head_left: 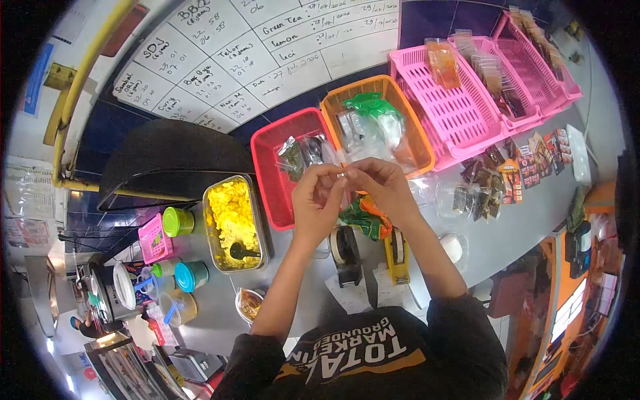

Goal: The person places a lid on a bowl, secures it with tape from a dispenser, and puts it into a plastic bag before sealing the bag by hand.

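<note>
My left hand (319,197) and my right hand (385,189) meet fingertip to fingertip over the steel counter, in front of two baskets. Both are closed in a pinch at a small whitish thing (343,175), too small to name. Just below the hands lies a green and orange plastic packet (367,217). A black tape dispenser (346,255) and a yellow tape dispenser (397,257) stand nearer my body.
A red basket (272,180) and an orange basket (425,150) hold plastic bags. Left is a steel tray (263,250) of yellow food with a black scoop (243,251). Pink baskets (453,110) with sachets stand right. A green-lidded tub (178,221) and jugs fill the left side.
</note>
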Demonstrator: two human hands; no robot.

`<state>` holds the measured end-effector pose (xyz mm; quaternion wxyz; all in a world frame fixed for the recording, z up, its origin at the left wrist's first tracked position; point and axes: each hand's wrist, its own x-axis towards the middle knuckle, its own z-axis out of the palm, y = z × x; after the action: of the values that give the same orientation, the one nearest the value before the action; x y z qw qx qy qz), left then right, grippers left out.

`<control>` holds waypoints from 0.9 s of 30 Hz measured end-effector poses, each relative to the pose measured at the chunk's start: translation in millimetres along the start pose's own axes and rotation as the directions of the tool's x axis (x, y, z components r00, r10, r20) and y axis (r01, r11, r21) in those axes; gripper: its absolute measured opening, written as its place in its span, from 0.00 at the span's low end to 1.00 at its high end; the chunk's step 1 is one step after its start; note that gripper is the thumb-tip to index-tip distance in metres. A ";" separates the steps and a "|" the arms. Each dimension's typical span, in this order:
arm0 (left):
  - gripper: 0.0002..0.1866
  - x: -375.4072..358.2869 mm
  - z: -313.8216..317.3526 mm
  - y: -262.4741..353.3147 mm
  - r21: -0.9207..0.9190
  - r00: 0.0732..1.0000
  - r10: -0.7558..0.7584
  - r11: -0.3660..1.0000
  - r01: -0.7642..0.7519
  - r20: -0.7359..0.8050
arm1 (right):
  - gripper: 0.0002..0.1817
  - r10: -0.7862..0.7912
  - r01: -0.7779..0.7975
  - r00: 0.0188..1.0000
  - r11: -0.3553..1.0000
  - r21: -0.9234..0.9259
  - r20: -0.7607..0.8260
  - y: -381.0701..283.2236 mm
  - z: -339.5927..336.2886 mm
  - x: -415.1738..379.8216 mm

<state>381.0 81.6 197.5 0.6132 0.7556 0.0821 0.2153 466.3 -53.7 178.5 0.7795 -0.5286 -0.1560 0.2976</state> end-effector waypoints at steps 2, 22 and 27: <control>0.10 0.4 -3.0 2.2 -0.048 1.000 -0.019 0.999 0.018 -0.005 | 0.11 0.018 -0.019 1.000 0.999 0.038 0.016 6.9 0.1 0.1; 0.11 -1.3 -18.9 4.3 -0.115 0.994 0.051 0.993 -0.040 0.094 | 0.10 0.086 -0.093 0.994 0.989 0.115 0.063 -6.0 7.1 -7.0; 0.11 -0.1 -18.7 10.3 -0.113 0.994 0.051 0.993 -0.040 0.100 | 0.11 0.080 -0.086 0.995 0.988 0.130 0.053 -6.0 7.5 -6.7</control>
<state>371.5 95.8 210.2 0.6525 0.7321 0.0213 0.1945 458.8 -54.0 187.4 0.7957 -0.4748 -0.1322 0.3519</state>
